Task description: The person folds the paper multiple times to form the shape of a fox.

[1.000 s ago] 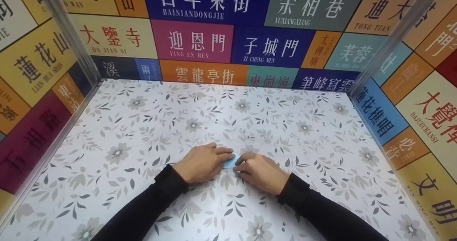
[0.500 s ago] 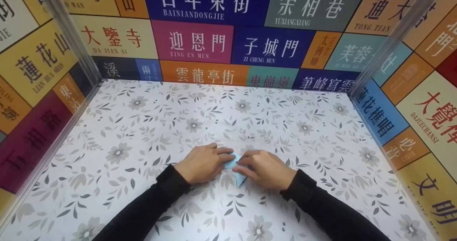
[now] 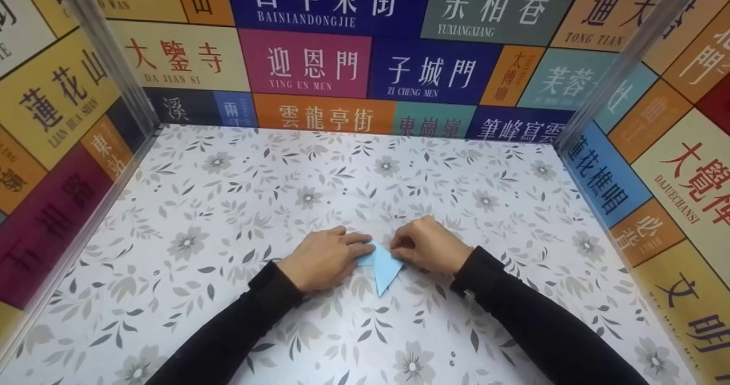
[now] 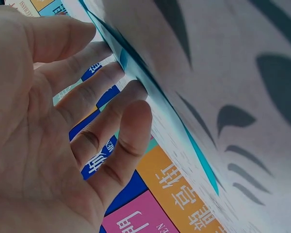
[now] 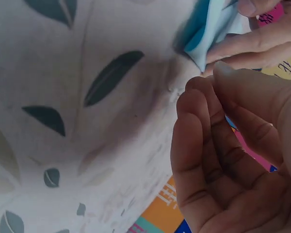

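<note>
Head | blue paper (image 3: 386, 271) | touching, between left hand (image 3: 324, 260) and right hand (image 3: 432, 247)

- From where I stand, a white floral-print tabletop (image 3: 365, 202) spreads out on every side of the folded blue paper (image 3: 386, 270).
- The paper lies directly on that surface, a sharp point aimed at the near side, a small flap reaching left, partly covered.
- Printed grey flowers (image 3: 386, 166) bloom beyond the paper, to its left and right, and nearer than it.
- Dark printed leaves (image 5: 114, 77) are scattered between them, all around the paper.
- A pale sheen brightens the print just nearer than the paper.
</note>
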Demonstrator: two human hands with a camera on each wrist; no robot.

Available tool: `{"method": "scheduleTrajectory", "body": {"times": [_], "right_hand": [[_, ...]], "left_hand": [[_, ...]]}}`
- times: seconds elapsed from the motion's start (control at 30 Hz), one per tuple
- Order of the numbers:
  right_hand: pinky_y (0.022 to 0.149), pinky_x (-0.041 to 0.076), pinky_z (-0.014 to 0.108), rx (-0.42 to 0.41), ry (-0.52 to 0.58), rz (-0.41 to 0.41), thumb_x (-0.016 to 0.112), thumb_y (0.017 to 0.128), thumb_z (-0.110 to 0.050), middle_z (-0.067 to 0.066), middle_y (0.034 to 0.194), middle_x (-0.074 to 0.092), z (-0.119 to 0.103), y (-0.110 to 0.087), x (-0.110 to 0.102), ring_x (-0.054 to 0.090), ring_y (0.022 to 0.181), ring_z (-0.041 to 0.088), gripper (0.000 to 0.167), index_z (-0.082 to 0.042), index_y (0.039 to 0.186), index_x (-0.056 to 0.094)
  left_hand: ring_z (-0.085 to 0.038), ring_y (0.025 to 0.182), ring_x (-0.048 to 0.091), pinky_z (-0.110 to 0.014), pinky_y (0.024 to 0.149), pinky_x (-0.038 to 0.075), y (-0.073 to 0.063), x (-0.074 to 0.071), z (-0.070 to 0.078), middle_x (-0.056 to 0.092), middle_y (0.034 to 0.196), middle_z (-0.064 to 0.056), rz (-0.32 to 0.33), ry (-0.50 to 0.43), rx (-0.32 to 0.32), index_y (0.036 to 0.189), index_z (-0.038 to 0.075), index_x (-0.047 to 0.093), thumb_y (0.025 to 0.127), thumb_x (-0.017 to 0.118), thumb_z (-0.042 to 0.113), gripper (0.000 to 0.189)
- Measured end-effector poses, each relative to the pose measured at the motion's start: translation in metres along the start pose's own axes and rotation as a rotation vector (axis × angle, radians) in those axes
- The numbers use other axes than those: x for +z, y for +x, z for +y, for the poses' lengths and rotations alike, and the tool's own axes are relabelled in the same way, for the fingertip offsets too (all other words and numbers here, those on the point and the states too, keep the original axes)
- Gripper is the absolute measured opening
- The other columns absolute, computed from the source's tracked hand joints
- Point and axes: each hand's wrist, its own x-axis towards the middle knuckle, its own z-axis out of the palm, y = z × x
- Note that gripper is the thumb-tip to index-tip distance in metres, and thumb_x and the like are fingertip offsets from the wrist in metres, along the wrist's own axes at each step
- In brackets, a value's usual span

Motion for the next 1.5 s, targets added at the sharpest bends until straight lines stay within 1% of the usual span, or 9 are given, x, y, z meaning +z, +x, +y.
{"method": "scheduleTrajectory", "body": {"times": [0.1,0.23,0.33,0.43,0.67,0.83,1.07,1.27,1.5], "right_hand": [[0.080,0.063,0.028,-0.004,-0.007,-0.010,0.093,0.098,-0.012,-0.001,0.093,0.088,0.001,0.004,0.004,0.076,0.084,0.009,0.003,-0.013,0.100,0.091],[0.076,0.060,0.025,-0.002,0.001,-0.010,0.094,0.098,-0.012,-0.001,0.088,0.086,0.001,0.008,0.007,0.072,0.078,0.006,0.005,-0.013,0.094,0.090],[0.073,0.058,0.023,-0.002,-0.003,-0.014,0.093,0.098,-0.011,-0.001,0.086,0.085,-0.001,0.011,0.007,0.069,0.075,0.004,0.007,-0.012,0.093,0.089],[0.073,0.059,0.024,-0.007,-0.021,-0.014,0.094,0.097,-0.010,0.000,0.085,0.085,-0.003,0.014,0.006,0.070,0.075,0.005,0.007,-0.011,0.092,0.088],[0.075,0.063,0.028,-0.007,-0.043,-0.008,0.094,0.096,-0.009,0.001,0.085,0.086,-0.005,0.016,0.008,0.074,0.077,0.008,0.008,-0.011,0.091,0.088],[0.073,0.062,0.028,-0.006,-0.049,-0.008,0.094,0.096,-0.009,0.001,0.084,0.085,-0.005,0.016,0.008,0.072,0.075,0.007,0.010,-0.011,0.090,0.087],[0.066,0.055,0.025,0.007,-0.042,-0.014,0.095,0.095,-0.010,0.001,0.080,0.082,-0.004,0.017,0.008,0.063,0.068,0.003,0.012,-0.012,0.088,0.085],[0.065,0.054,0.025,0.005,-0.054,0.008,0.096,0.093,-0.009,0.002,0.078,0.082,-0.004,0.017,0.009,0.063,0.066,0.004,0.014,-0.012,0.086,0.085],[0.066,0.057,0.027,0.020,-0.067,0.011,0.096,0.094,-0.010,0.001,0.079,0.082,-0.006,0.018,0.009,0.066,0.067,0.006,0.013,-0.013,0.086,0.086]], "left_hand": [[-0.045,0.140,0.074,-0.056,0.108,0.069,0.001,0.000,0.000,0.069,0.168,-0.005,-0.011,-0.013,-0.007,0.160,0.020,0.071,0.116,0.067,0.023,0.044],[-0.044,0.141,0.073,-0.055,0.110,0.068,0.001,0.000,0.002,0.069,0.169,-0.004,-0.020,-0.019,-0.010,0.160,0.020,0.071,0.116,0.068,0.023,0.045],[-0.043,0.141,0.073,-0.055,0.114,0.067,0.000,-0.002,0.002,0.069,0.169,-0.004,-0.023,-0.020,-0.012,0.160,0.020,0.071,0.115,0.068,0.023,0.045],[-0.043,0.142,0.073,-0.055,0.116,0.065,0.000,-0.003,0.002,0.068,0.170,-0.004,-0.024,-0.023,-0.013,0.161,0.019,0.071,0.115,0.067,0.023,0.045],[-0.044,0.140,0.073,-0.056,0.108,0.068,0.000,-0.002,0.001,0.068,0.170,-0.004,-0.023,-0.015,-0.007,0.161,0.020,0.071,0.115,0.066,0.022,0.046],[-0.043,0.138,0.074,-0.055,0.100,0.070,-0.001,-0.001,0.001,0.067,0.171,-0.003,-0.025,-0.009,-0.009,0.161,0.020,0.070,0.115,0.066,0.023,0.047],[-0.040,0.138,0.076,-0.052,0.107,0.068,-0.002,-0.003,0.001,0.068,0.171,-0.002,-0.021,0.055,0.002,0.160,0.014,0.071,0.113,0.071,0.028,0.049],[-0.035,0.133,0.078,-0.050,0.101,0.070,-0.004,-0.005,0.001,0.071,0.167,-0.002,-0.002,0.058,0.019,0.157,0.014,0.073,0.111,0.072,0.026,0.047],[-0.036,0.135,0.077,-0.050,0.100,0.070,-0.004,-0.003,0.002,0.072,0.165,-0.002,0.011,0.071,0.029,0.156,0.014,0.074,0.111,0.071,0.024,0.046]]}}
